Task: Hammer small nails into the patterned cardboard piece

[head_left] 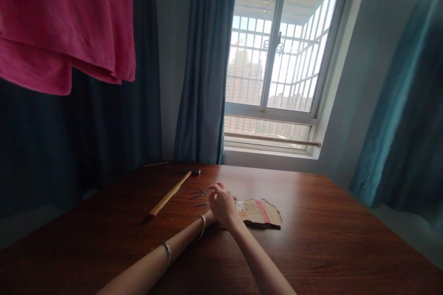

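Note:
My right hand lies over the left end of a small flat wooden piece with a pink stripe and rows of small dots. Its fingers are curled together above several loose nails; what they pinch, if anything, is hidden. My left hand reaches in from the lower left and is almost wholly covered by the right hand. Only its wrist, with a bracelet, shows. A hammer with a long wooden handle lies to the left of the nails, its head pointing away from me.
Everything rests on a dark brown wooden table. Behind it are a window with a rod across the sill, blue curtains on both sides, and a pink cloth hanging at the upper left.

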Motion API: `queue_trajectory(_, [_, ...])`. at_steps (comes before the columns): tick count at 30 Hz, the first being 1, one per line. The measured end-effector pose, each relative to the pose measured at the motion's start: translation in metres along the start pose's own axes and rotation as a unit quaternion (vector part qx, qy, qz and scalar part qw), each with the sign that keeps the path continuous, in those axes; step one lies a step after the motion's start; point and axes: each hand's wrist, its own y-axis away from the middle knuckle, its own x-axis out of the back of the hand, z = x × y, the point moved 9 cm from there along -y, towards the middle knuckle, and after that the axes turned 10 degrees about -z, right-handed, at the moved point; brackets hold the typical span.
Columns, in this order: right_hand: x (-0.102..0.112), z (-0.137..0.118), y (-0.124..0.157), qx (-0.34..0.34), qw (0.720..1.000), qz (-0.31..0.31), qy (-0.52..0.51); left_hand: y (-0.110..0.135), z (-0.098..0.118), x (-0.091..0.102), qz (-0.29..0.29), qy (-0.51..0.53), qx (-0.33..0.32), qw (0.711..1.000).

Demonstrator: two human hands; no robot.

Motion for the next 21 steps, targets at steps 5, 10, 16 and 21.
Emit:
queue_trajectory(5, [-0.104,-0.092,-0.041,0.04,0.989,-0.141,0.003,0.001,0.006,-0.011,-0.08,-0.013,-0.06,0.995])
queue_trajectory(10, [-0.162,-0.099,-0.072,-0.052,0.979,-0.195,0.026,0.0,0.004,-0.013,-0.085,-0.033,-0.074,0.993])
queue_trajectory(16, [-0.178,-0.089,-0.08,-0.075,0.98,-0.178,0.054,-0.003,-0.001,-0.018,-0.083,-0.039,-0.092,0.991])
queue_trajectory(21, [-0.171,-0.082,-0.076,-0.108,0.982,-0.154,0.023,-0.003,-0.003,-0.016,-0.075,-0.044,-0.088,0.992])
